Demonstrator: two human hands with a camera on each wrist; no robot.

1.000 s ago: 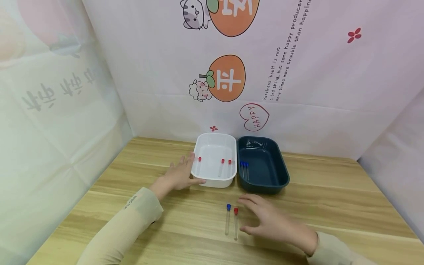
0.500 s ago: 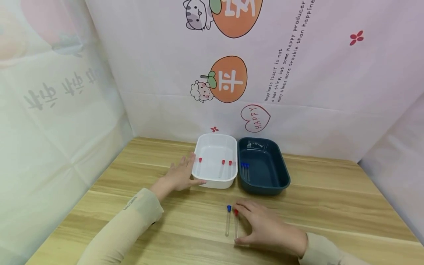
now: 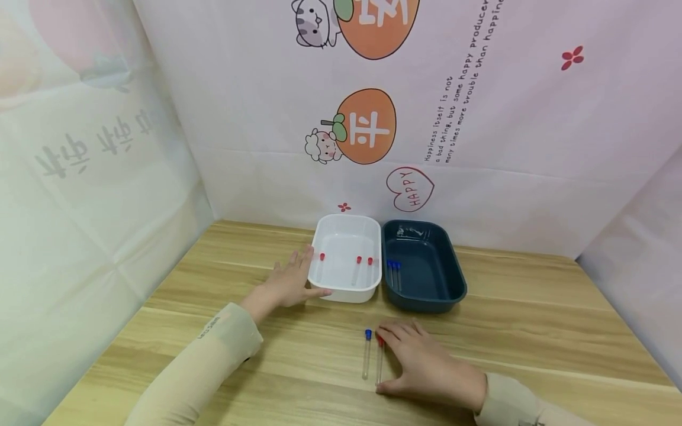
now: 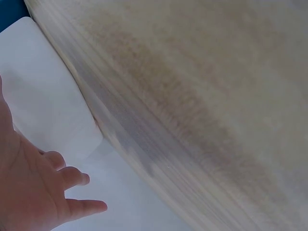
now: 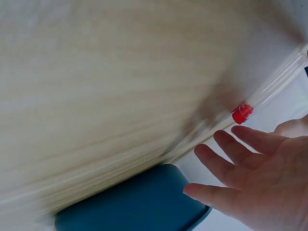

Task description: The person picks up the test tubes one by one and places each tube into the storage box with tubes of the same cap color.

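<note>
A test tube with a red cap (image 3: pixel 380 341) lies on the wooden table, its glass running toward the front edge. My right hand (image 3: pixel 426 364) spans it lengthwise, fingertips at the cap and thumb at the rounded end. In the right wrist view the red cap (image 5: pixel 242 113) shows just beyond the fingertips. Beside it lies a blue-capped test tube (image 3: pixel 367 355), untouched. My left hand (image 3: pixel 290 281) rests spread against the left side of a white bin (image 3: pixel 346 294), thumb along its front; the left wrist view shows the fingers extended by the bin's wall (image 4: pixel 53 86).
Inside the white bin lie 3 red-capped tubes (image 3: pixel 359 260). A dark blue bin (image 3: pixel 426 305) stands close on its right, with several blue-capped tubes (image 3: pixel 397 266) at its left side. A printed cloth (image 3: pixel 266 177) hangs behind both bins.
My right hand has moved left and slightly down onto the red-capped test tube, bringing fingertips to its cap and thumb to its far end. The left hand has stayed at the white bin.
</note>
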